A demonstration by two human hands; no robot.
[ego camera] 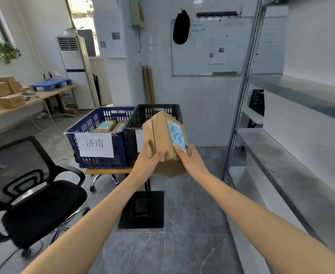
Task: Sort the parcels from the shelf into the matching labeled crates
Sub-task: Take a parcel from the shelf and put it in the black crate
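Cardboard, brown and taped, made up the parcel, which was held tilted in the air, just in front of the black crate. It was gripped from both sides: the left hand was curled round its near left edge, and the right hand was wrapped round its near right corner, its thumb touching the blue label. Just left of the black crate, a blue crate bearing a white label was set on a small bench, with two parcels laid inside. A metal shelf was seen at the right.

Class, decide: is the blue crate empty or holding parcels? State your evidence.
Not empty: at least two brown parcels lie inside the blue crate, visible over its front wall.
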